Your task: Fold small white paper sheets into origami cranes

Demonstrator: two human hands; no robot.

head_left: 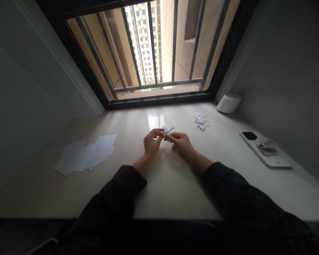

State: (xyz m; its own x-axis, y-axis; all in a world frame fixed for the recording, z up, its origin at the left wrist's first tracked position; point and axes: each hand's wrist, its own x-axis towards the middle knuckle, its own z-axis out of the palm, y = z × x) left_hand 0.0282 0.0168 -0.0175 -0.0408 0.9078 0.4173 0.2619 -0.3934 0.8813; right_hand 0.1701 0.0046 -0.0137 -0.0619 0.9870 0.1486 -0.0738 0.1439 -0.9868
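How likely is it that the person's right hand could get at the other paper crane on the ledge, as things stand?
Likely, I think: the right hand holds the folded paper crane together with the left hand, but nothing lies between it and the other paper crane on the ledge.

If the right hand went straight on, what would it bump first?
The right hand would probably meet the white paper crane first; its fingers already seem to touch it, though depth is hard to judge.

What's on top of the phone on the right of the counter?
A round grip with a printed picture sits on the white phone, near its dark camera block. The phone's back beneath the grip is covered.
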